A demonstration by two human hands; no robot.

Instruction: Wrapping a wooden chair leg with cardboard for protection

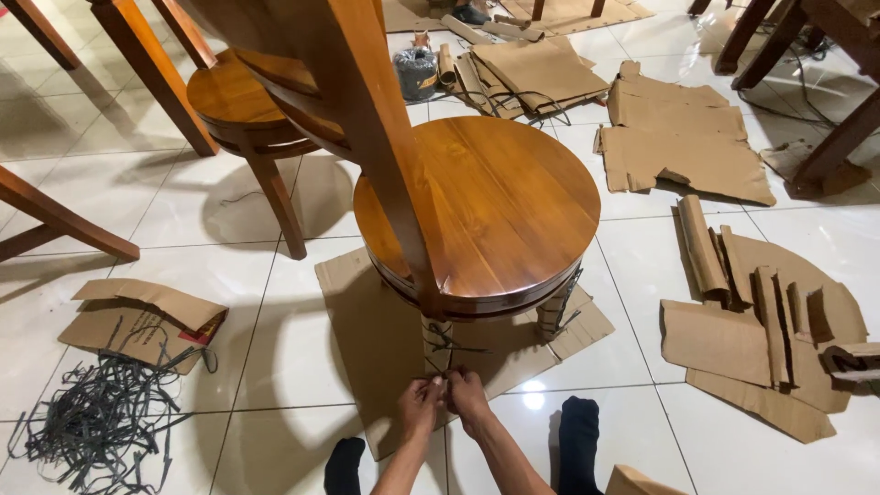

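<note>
A round-seated wooden chair (481, 206) stands on a flat cardboard sheet (371, 335). Its near leg (437, 344) is wrapped in cardboard and bound with dark strapping; the far right leg (555, 312) is wrapped the same way. My left hand (420, 406) and my right hand (469, 400) meet at the bottom of the near leg, fingers pinched on the strap and wrapping there. My feet in black socks (577, 431) rest on the tile at either side.
A tangle of cut dark straps (92, 422) and cardboard scraps (137, 316) lie at left. Rolled and flat cardboard pieces (765, 330) lie at right, more cardboard (683, 137) behind. A second wooden chair (243, 101) and other furniture legs (55, 220) stand around.
</note>
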